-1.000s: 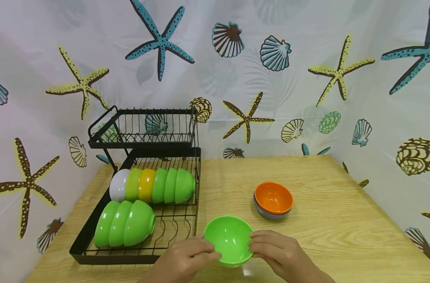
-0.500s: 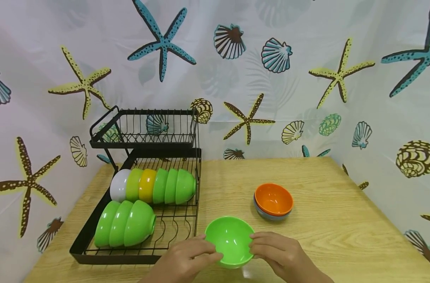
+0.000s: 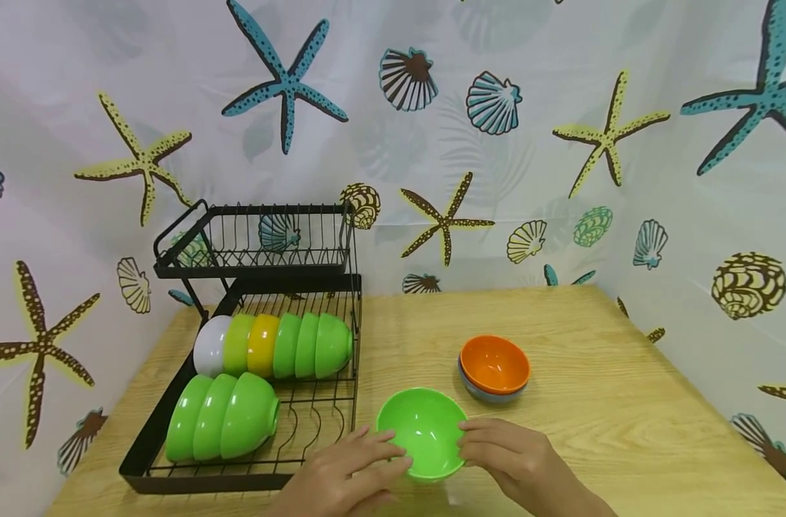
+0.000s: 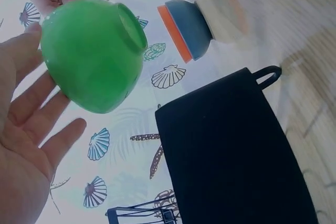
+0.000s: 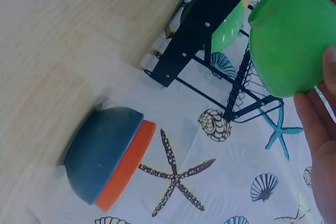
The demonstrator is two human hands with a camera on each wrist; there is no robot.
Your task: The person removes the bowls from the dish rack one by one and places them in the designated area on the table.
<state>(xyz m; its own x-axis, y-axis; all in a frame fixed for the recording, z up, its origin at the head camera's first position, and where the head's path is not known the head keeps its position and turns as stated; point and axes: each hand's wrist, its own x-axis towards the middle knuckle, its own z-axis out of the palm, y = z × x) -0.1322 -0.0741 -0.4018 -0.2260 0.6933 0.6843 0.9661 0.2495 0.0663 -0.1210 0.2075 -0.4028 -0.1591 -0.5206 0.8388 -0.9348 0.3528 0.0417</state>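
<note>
A green bowl (image 3: 431,431) is held in the air above the table's front, its hollow side facing the head camera. At its right rim, my right hand (image 3: 518,456) pinches the bowl between thumb and fingers. My left hand (image 3: 347,474) is at the left rim with its fingers spread and fairly straight, fingertips at the bowl's edge. In the left wrist view the palm of the left hand (image 4: 26,129) faces the green bowl (image 4: 94,56), with several fingers loose. The right wrist view shows the thumb and fingers of the right hand (image 5: 321,129) on the green bowl (image 5: 294,40).
A black two-tier dish rack (image 3: 131,470) stands at the left. Its lower tier holds a back row of white, yellow and green bowls (image 3: 260,345) and a front row of green bowls (image 3: 221,416). An orange bowl (image 3: 496,365) nested in a blue bowl (image 3: 479,393) sits to the right.
My left hand's fingers have loosened and spread at the bowl's left rim. The right hand keeps its hold, and the bowl has shifted only slightly. The head view has turned a little.
</note>
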